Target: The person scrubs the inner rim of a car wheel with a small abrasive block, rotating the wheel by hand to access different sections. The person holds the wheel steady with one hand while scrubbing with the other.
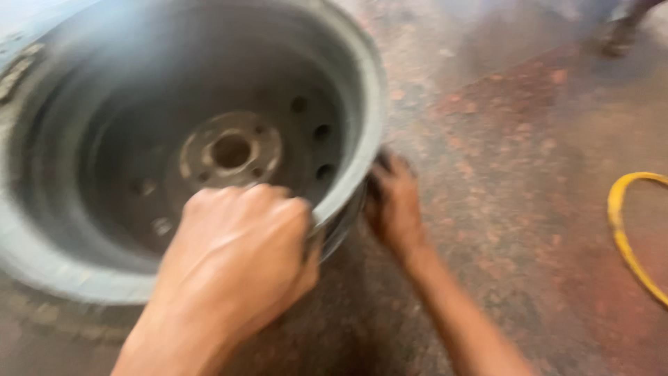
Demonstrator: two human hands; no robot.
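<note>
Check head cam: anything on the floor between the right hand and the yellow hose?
Nothing. The head view shows only bare mottled floor between the right hand and yellow hose.

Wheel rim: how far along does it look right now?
Looks done: the grey steel rim shows bare, hub holes open. In hand: the left hand grips its near edge; the right hand touches its outer side. Left: a tyre apparently lies beneath; motion blur hides whether it's fully free.

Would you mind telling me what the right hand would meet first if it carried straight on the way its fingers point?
Probably the grey steel wheel rim: the right hand points up-left with its fingertips already at the rim's outer edge, though motion blur hides whether they touch.
</note>
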